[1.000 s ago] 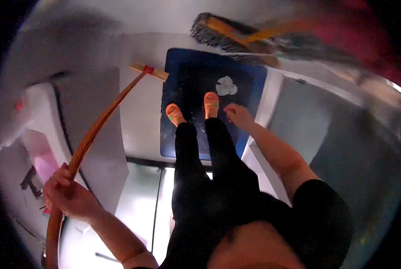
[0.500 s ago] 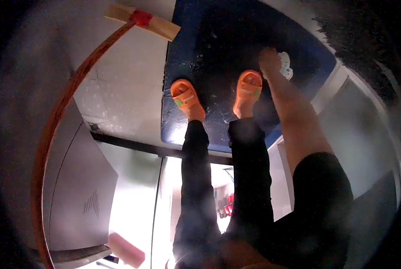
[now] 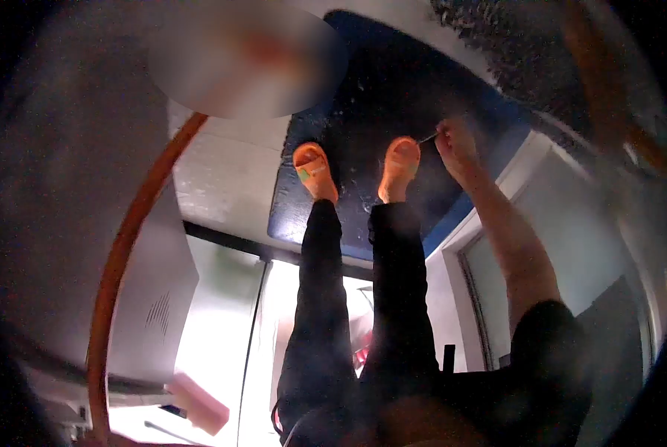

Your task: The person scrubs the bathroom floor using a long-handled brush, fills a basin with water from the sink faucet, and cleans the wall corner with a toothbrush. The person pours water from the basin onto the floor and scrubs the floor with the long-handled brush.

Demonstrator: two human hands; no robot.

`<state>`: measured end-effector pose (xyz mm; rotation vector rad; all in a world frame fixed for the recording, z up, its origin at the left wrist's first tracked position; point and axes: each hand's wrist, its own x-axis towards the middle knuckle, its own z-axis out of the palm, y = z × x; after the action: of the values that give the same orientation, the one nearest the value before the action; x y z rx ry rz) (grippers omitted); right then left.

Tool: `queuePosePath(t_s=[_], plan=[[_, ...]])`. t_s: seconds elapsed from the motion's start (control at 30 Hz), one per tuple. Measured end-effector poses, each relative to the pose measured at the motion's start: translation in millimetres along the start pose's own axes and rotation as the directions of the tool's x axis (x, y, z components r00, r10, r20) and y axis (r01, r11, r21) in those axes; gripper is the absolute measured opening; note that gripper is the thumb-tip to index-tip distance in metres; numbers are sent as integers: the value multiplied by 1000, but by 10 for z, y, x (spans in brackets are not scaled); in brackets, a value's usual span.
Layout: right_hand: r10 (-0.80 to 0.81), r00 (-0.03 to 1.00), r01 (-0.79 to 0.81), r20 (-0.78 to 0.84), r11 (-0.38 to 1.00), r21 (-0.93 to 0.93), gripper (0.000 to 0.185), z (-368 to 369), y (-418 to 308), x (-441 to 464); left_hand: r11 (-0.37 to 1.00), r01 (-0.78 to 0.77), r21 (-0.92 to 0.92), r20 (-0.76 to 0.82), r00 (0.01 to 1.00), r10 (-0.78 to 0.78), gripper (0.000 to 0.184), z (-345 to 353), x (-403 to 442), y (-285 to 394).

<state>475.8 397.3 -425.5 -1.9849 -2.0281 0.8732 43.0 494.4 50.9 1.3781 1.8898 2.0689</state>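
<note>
My right hand (image 3: 456, 149) reaches down over the dark blue mat (image 3: 441, 238), beside my right orange slipper (image 3: 400, 160). Its fingers are pinched on a thin, dark, stick-like thing (image 3: 427, 138) that points toward the slipper and is too small to name. My left slipper (image 3: 315, 167) rests on the same mat. Along the left side runs a long wooden handle (image 3: 136, 212), looking curved through the lens; its far end is lost in a blurred patch. My left hand does not show, so what holds the handle, if anything, is hidden.
Pale floor tiles (image 3: 229, 164) border the mat on the left. A grey cabinet with vent slits (image 3: 158, 313) stands there, with a pink block-like thing (image 3: 199, 402) below it. A frosted panel (image 3: 527, 223) is at right. A blurred brown shape (image 3: 598, 74) shows at upper right.
My right hand has come back toward me, and the thin thing now shows in its fingers. The white item beside it no longer shows. The handle's red-marked wooden crosspiece is now blurred.
</note>
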Motion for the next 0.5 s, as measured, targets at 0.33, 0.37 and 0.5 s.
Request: queuePosePath(t_s=[0.33, 0.37, 0.5], plan=[[-102, 941, 252, -321, 845, 471, 7, -2145, -2309, 274, 969, 222, -107, 132, 969, -208, 20, -175, -391, -138], [-161, 917, 339, -365, 798, 499, 7, -2370, -2604, 223, 915, 375, -153, 150, 923, -353, 17, -250, -409, -135], [-175, 861, 460, -477, 668, 585, 9, -3154, -3627, 269, 889, 431, -157, 219, 893, -394, 9, -144, -317, 8]])
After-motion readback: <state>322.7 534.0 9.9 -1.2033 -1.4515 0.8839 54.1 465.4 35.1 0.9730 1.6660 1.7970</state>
